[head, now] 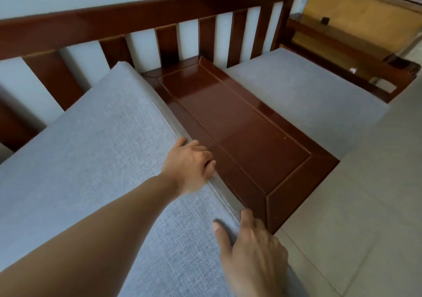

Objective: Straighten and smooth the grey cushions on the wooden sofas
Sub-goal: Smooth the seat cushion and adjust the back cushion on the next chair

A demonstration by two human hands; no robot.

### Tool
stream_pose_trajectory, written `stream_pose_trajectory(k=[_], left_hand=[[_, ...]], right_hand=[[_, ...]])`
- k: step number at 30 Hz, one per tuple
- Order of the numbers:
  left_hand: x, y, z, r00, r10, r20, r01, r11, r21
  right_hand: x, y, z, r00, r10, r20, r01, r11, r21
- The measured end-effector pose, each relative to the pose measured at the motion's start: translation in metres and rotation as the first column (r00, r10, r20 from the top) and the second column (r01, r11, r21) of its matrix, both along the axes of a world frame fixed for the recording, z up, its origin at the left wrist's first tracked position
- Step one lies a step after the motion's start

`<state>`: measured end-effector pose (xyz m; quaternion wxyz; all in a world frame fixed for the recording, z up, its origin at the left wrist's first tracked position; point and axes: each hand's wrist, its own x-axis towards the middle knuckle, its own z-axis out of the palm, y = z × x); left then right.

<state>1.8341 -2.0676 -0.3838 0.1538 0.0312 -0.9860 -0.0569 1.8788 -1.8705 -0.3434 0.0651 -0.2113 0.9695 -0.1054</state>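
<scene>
The single head view looks forward and steeply down from above the near grey cushion (pixel 96 150), close enough that both forearms run in from the bottom edge. It faces the sofa's slatted wooden backrest (pixel 146 15) and the wall behind, with the frame tilted. Its wide angle also takes in the floor (pixel 365 216) at the right.

Your left hand (pixel 188 164), arm stretched forward, curls its fingers down over an edge, knuckles up. Your right hand (pixel 252 251), nearer you, lies palm down, thumb spread wide to the left, fingers pointing ahead.
</scene>
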Motion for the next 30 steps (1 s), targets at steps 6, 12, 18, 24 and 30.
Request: stream_pose_trajectory(k=[6,12,18,24,30], left_hand=[[-0.012,-0.014,-0.018,0.963,0.072,0.262,-0.051,0.995,-0.084],[-0.015,-0.008,-0.032,0.971,0.062,0.231,-0.041,0.995,-0.096],[-0.016,-0.002,-0.052,0.956,0.027,0.293,-0.004,0.997,-0.081],[-0.025,0.004,-0.084,0.912,0.023,0.409,0.031,0.992,-0.124],[-0.019,0.014,-0.105,0.789,0.054,0.612,0.053,0.987,-0.155]], right_hand=[[-0.018,-0.011,-0.038,0.998,0.018,0.065,-0.018,1.000,-0.003],[-0.019,-0.007,-0.053,0.996,-0.022,0.083,0.023,1.000,-0.016],[-0.014,-0.009,-0.091,0.994,-0.102,0.039,0.102,0.995,-0.003],[-0.019,0.001,-0.123,0.994,-0.033,0.101,0.030,0.999,0.025],[-0.008,0.006,-0.162,0.933,0.122,0.339,-0.151,0.987,0.061]])
